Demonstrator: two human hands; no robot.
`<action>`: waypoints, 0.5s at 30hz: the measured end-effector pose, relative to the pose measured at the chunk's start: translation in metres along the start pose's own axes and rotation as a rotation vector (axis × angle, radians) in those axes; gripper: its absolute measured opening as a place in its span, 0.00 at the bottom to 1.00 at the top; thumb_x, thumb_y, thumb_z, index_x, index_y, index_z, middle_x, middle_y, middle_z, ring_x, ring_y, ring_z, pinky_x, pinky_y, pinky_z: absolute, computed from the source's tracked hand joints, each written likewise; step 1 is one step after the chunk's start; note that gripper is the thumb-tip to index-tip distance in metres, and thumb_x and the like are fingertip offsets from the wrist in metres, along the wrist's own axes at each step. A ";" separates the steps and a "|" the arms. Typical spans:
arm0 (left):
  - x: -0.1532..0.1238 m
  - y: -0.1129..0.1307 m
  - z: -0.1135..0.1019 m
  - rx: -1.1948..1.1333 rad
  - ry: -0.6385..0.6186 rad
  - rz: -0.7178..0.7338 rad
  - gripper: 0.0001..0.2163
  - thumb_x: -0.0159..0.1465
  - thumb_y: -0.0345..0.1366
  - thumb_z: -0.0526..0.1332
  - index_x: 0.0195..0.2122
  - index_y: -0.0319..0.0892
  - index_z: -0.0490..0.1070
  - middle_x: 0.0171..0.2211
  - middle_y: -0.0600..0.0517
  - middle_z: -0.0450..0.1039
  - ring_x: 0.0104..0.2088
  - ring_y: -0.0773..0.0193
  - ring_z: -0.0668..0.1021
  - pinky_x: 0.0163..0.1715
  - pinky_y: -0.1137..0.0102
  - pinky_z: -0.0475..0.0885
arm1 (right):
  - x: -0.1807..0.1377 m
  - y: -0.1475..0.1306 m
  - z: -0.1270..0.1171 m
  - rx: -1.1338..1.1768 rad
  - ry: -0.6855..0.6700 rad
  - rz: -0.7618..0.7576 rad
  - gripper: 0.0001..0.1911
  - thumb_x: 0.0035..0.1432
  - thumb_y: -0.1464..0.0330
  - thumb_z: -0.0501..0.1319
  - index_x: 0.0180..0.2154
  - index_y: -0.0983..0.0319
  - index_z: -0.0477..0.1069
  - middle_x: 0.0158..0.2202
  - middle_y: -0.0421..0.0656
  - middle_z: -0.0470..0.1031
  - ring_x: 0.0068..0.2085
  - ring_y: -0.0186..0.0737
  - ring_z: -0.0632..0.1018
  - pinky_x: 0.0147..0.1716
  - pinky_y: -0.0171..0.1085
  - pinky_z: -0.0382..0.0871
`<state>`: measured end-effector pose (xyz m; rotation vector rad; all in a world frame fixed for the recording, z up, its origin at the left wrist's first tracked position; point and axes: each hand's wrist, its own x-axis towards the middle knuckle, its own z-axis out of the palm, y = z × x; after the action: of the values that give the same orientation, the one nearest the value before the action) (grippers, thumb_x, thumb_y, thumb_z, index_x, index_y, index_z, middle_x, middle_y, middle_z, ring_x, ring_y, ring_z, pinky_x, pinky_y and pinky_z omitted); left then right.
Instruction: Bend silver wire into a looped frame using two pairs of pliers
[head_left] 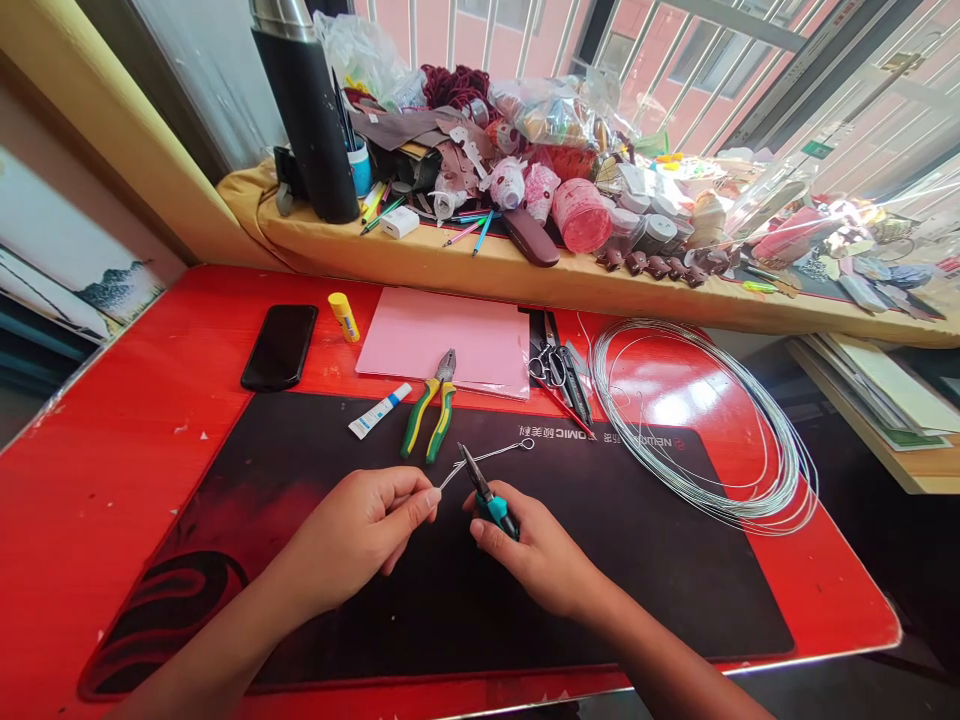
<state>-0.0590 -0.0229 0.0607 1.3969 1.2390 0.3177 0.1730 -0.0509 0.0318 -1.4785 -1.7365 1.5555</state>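
Between thumb and fingers, my left hand (386, 515) pinches one end of a thin twisted wire (499, 451). The wire points up and to the right and finishes in a small loop. My right hand (525, 550) is closed around teal-handled needle-nose pliers (491, 500). Their dark jaws lie at the wire, a little beyond my left fingertips; whether they grip it I cannot tell. Both hands are above the black desk mat (420, 620). Just past them lie combination pliers (431, 410) with green and yellow handles, and a small white glue tube (380, 411).
A large coil of silvery wire (780, 480) lies at the right. Farther back are a black phone (280, 347), a yellow glue stick (343, 317), pink sheets (442, 335), scissors (551, 365) and a utility knife (574, 385). The cluttered sill holds a tall black flask (307, 120).
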 end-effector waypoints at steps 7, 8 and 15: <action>-0.001 0.001 -0.001 0.053 0.019 0.006 0.18 0.68 0.51 0.53 0.30 0.44 0.70 0.12 0.60 0.61 0.16 0.66 0.65 0.21 0.71 0.55 | 0.001 0.001 0.001 0.015 -0.006 0.032 0.12 0.68 0.58 0.59 0.41 0.60 0.71 0.32 0.39 0.69 0.34 0.39 0.69 0.35 0.35 0.63; 0.000 0.001 -0.001 0.056 0.019 0.005 0.18 0.68 0.51 0.53 0.30 0.44 0.70 0.12 0.61 0.61 0.16 0.66 0.65 0.21 0.71 0.55 | 0.002 0.002 0.002 0.016 -0.004 0.029 0.11 0.68 0.58 0.59 0.40 0.60 0.70 0.32 0.38 0.69 0.34 0.38 0.69 0.34 0.35 0.63; 0.006 0.001 -0.002 0.050 0.003 0.000 0.18 0.68 0.52 0.53 0.30 0.44 0.70 0.12 0.60 0.61 0.16 0.67 0.64 0.21 0.71 0.55 | 0.002 0.003 0.002 -0.015 0.020 -0.003 0.09 0.68 0.62 0.57 0.35 0.59 0.65 0.29 0.37 0.66 0.31 0.37 0.67 0.32 0.34 0.61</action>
<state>-0.0574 -0.0172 0.0599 1.4394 1.2568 0.2914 0.1719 -0.0507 0.0275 -1.4926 -1.7426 1.5238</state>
